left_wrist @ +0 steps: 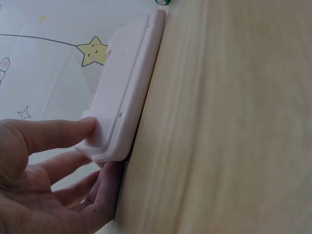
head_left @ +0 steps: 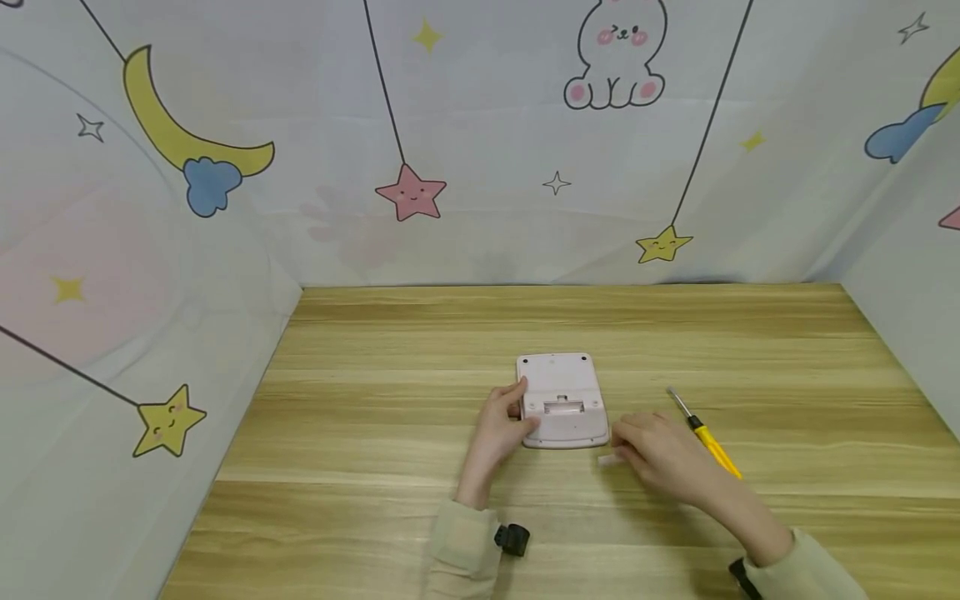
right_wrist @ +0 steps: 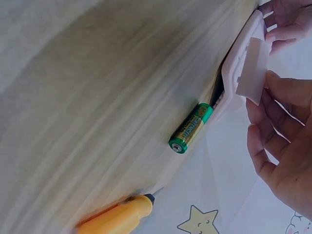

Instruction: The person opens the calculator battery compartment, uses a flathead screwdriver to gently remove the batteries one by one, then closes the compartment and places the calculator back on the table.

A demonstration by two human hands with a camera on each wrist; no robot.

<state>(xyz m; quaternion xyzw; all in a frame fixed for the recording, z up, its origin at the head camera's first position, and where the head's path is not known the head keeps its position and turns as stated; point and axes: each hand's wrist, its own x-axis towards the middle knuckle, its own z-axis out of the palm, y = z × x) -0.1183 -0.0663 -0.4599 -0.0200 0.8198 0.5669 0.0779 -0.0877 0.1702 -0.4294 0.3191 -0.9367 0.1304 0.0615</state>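
A pale pink calculator (head_left: pixel 562 379) lies back side up on the table, its small battery compartment (head_left: pixel 563 407) uncovered. At its left edge my left hand (head_left: pixel 498 425) grips it, thumb over the back and fingers along the side and under the edge in the left wrist view. My right hand (head_left: pixel 660 454) pinches a pale pink battery cover (right_wrist: pixel 254 70) between thumb and fingers, close to the calculator's lower right corner. A green and gold battery (right_wrist: pixel 191 128) lies on the table near the calculator in the right wrist view; the head view hides it behind my right hand.
A screwdriver with a yellow handle (head_left: pixel 716 450) lies to the right, just beyond my right hand, its metal shaft pointing away. White cloth (head_left: pixel 495 242) printed with stars and moons hangs behind the wood-grain table (head_left: pixel 360 400) and at its sides.
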